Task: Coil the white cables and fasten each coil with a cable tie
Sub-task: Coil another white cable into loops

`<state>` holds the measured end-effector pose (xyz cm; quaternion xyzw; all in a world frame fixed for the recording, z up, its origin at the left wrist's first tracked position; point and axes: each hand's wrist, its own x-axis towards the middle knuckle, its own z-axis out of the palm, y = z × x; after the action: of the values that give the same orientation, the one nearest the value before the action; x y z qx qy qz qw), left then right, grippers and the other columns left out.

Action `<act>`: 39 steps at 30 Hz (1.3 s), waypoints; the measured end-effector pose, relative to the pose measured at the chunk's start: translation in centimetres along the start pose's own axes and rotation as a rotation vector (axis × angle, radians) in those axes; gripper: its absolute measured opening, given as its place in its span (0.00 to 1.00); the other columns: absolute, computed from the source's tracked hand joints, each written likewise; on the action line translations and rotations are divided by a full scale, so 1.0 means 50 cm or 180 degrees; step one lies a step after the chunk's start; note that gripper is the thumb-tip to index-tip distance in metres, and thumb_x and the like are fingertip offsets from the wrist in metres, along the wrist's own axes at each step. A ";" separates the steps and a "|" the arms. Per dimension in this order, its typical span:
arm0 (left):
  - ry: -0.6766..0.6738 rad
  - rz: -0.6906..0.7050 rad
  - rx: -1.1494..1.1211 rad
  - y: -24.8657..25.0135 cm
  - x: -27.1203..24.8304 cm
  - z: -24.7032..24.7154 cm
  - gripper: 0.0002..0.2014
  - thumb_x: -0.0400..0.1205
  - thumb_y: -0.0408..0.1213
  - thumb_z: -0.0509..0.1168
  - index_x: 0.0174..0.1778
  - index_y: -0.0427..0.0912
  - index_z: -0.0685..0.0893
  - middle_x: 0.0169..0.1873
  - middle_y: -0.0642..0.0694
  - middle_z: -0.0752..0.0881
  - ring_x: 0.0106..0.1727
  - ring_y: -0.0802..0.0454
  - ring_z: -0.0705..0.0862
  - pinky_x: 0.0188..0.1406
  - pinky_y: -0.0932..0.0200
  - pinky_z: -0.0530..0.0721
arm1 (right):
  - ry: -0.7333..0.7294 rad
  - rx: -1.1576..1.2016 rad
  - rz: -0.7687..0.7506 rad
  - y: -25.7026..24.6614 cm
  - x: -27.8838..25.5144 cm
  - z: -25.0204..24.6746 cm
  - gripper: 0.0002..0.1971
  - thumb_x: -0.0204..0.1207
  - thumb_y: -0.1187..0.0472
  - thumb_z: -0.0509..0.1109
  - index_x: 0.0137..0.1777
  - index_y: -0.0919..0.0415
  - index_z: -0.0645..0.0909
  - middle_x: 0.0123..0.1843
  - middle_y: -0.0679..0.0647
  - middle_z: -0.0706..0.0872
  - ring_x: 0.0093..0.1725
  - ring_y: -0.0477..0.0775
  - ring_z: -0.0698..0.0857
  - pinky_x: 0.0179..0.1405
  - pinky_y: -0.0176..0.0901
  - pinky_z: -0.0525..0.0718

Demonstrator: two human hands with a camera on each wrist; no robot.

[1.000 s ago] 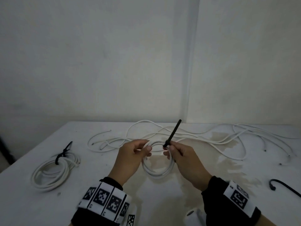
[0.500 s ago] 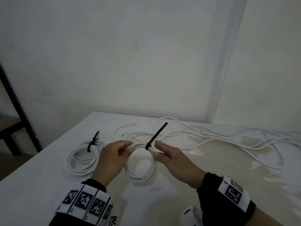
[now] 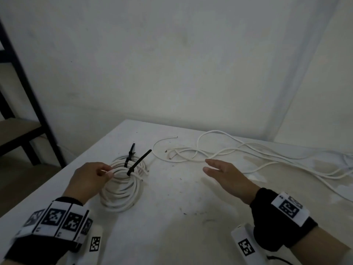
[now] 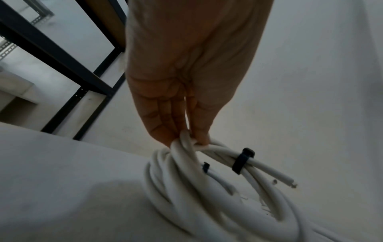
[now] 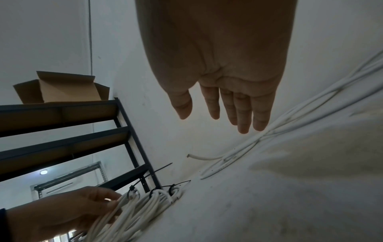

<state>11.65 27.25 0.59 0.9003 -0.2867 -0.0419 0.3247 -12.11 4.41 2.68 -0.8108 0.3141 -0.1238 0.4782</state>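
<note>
Near the left edge of the white table [image 3: 172, 236], the left hand [image 3: 89, 180] is pinching the rim of a coil of white round cable [image 3: 122, 192] between thumb and fingertips [image 4: 199, 135]. This coil is lying partly on a second coil of white cable [image 3: 122, 161] just behind it, toward the far left corner. A black plastic cable tie [image 3: 138, 162] is cinching the held coil on its far side, its free tail pointing up and away toward the far edge, tilted to the right. Another black cable tie [image 3: 129, 155] is standing on the rear coil, its long axis nearly upright. Toward the middle of the table, the right hand [image 3: 227, 175] is hovering with fingers [image 5: 244, 114] straight and spread, holding nothing. Beyond it, loose white cables [image 3: 248, 153] are trailing in long curves toward the right edge.
</note>
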 end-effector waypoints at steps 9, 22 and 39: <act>0.0096 -0.0383 0.0436 0.002 0.033 0.001 0.11 0.76 0.35 0.70 0.52 0.36 0.87 0.52 0.36 0.87 0.55 0.39 0.83 0.54 0.52 0.77 | 0.0223 -0.0105 0.0181 0.034 0.034 -0.029 0.21 0.79 0.54 0.66 0.71 0.58 0.73 0.72 0.53 0.77 0.67 0.48 0.76 0.61 0.36 0.69; 0.0234 0.0409 0.0568 0.197 0.026 0.073 0.15 0.77 0.42 0.67 0.58 0.43 0.83 0.57 0.40 0.82 0.59 0.41 0.79 0.56 0.48 0.79 | 0.0376 -0.0829 0.0391 0.097 0.097 -0.120 0.21 0.77 0.56 0.68 0.68 0.60 0.75 0.71 0.56 0.76 0.69 0.55 0.75 0.61 0.39 0.69; -0.1608 0.0868 0.2043 0.353 0.113 0.306 0.19 0.84 0.36 0.51 0.72 0.42 0.72 0.72 0.41 0.72 0.72 0.42 0.69 0.70 0.51 0.69 | -0.0952 -0.2724 0.0101 0.110 0.264 -0.150 0.28 0.83 0.60 0.53 0.81 0.46 0.50 0.84 0.51 0.46 0.82 0.58 0.52 0.80 0.50 0.53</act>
<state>3.72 4.58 -0.06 0.8710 -0.4721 -0.1264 -0.0496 -7.84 -11.02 0.50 -0.9396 0.2768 0.1430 0.1420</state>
